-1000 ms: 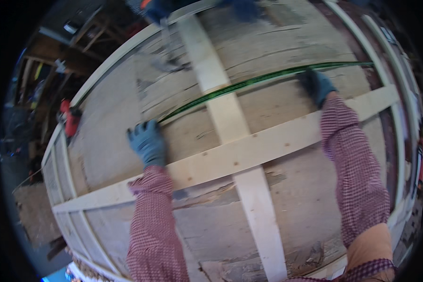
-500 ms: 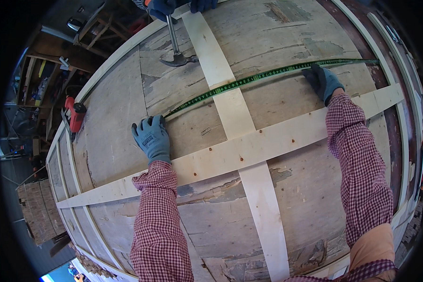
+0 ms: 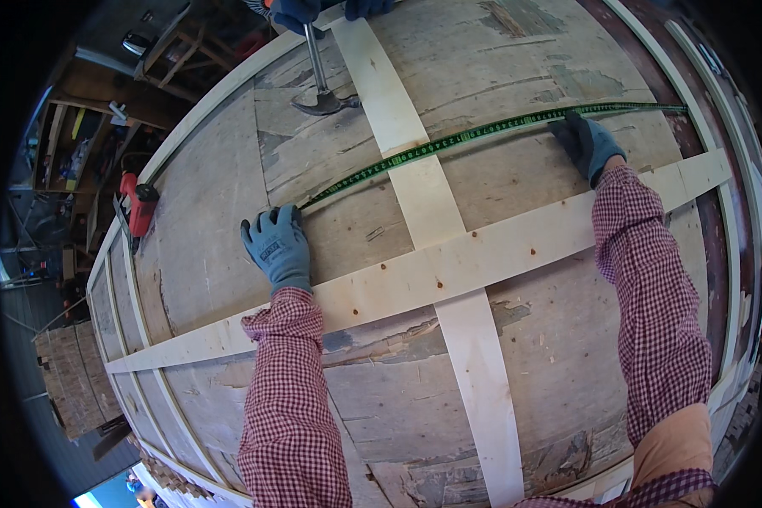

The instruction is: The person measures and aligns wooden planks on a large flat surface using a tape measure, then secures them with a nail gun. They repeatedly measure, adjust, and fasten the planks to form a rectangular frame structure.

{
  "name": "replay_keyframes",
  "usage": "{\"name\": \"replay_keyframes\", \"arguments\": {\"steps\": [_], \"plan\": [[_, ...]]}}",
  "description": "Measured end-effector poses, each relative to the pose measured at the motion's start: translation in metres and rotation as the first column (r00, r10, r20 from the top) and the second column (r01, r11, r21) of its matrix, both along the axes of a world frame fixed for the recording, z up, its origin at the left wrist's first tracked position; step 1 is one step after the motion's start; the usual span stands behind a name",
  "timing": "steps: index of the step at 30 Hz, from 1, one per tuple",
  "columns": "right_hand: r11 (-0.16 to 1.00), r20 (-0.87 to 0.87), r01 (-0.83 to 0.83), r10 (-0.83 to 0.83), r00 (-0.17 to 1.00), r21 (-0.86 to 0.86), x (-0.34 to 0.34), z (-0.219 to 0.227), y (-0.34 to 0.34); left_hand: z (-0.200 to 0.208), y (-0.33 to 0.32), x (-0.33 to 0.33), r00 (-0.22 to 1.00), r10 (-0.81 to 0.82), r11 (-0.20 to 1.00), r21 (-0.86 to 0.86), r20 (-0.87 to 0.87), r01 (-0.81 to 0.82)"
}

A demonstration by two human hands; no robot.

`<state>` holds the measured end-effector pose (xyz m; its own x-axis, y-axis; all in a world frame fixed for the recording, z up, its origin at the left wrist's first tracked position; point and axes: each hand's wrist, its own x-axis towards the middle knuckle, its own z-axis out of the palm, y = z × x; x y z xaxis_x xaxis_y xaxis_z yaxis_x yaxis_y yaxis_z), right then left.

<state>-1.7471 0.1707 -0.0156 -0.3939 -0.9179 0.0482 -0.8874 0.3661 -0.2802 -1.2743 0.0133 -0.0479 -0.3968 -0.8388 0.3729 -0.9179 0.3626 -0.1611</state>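
A green tape measure (image 3: 474, 134) with dark markings stretches across the worn wooden panel, over a pale crosswise plank (image 3: 427, 199). At its left end, my left hand (image 3: 278, 249), in a blue-grey glove, is closed on it; the hand covers whatever part lies beneath. My right hand (image 3: 590, 151), gloved alike, grips the tape's lower edge farther right, fingers bent and partly hidden. The tape runs past that hand to the panel's right side. Nearer me, a long pale wooden strip (image 3: 491, 254) with small dark spots passes below both hands and crosses the plank.
At the far edge, another person's gloved hand (image 3: 295, 12) holds a claw hammer (image 3: 324, 103) over the panel; a second glove (image 3: 367, 7) rests by the plank's far end. A red tool (image 3: 140, 205) lies at the left edge. Stacked boards (image 3: 76, 377) stand beyond it.
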Motion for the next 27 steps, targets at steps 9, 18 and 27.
{"name": "replay_keyframes", "arguments": {"steps": [9,18,27], "plan": [[0.944,0.747,0.28,-0.057,0.663,-0.177,-0.021,-0.036,-0.005,0.0,0.0,-0.002,1.0,-0.01,1.0,-0.002,-0.01,0.01],[0.998,0.011,0.009,-0.01,1.0,0.065,-0.006,-0.005,-0.001,-0.001,0.0,0.0,1.0,-0.015,1.0,-0.015,-0.012,0.015],[0.999,-0.037,-0.019,0.018,0.999,-0.043,-0.007,-0.009,0.003,-0.002,-0.002,-0.002,1.0,-0.019,0.999,-0.028,-0.014,0.019]]}}
